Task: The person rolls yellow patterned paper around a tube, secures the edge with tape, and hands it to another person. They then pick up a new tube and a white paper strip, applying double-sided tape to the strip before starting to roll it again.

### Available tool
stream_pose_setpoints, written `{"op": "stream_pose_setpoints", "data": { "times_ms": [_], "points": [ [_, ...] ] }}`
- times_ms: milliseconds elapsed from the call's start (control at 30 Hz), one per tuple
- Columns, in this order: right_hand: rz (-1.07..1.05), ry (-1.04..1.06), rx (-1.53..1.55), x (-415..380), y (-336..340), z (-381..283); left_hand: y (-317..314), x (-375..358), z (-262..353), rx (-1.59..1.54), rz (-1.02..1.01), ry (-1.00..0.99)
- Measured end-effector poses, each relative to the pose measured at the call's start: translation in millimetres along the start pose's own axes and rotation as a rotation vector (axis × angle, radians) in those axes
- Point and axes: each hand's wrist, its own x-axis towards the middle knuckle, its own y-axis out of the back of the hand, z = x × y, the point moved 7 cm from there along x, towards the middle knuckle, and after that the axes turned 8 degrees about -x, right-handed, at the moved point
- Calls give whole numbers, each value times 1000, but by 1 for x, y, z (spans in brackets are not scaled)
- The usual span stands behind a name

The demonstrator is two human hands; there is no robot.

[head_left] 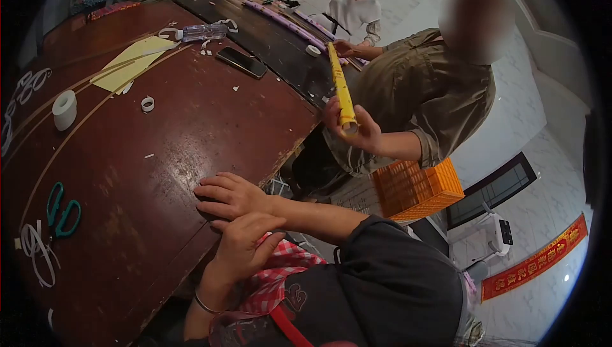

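My right hand [228, 196] lies palm down on the dark red table near its edge, fingers spread and holding nothing. My left hand [243, 245], with a bracelet on its wrist, rests against my right wrist. Its fingers are stretched out and its thumb stands apart, with no object in it. Below the left hand hangs a red-and-white checked cloth [280, 277] over my front. Scissors with green handles [64, 212] lie on the table, beside a loop of white strip [39, 251].
A co-worker nearby holds a yellow rolled tube [343, 89] in both hands. The table [146, 187] bears a white tape roll [64, 110], a small tape ring [147, 104], a phone [241, 63], a bottle [204, 32] and yellow paper [131, 66]. An orange crate [421, 191] stands behind the co-worker.
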Motion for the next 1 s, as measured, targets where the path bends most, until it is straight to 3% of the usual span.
{"op": "stream_pose_setpoints", "data": {
  "times_ms": [1000],
  "points": [
    [-18, -16, -10, 0, 1, -1, -1, -2, 0, 28, -5, -39]
  ]
}}
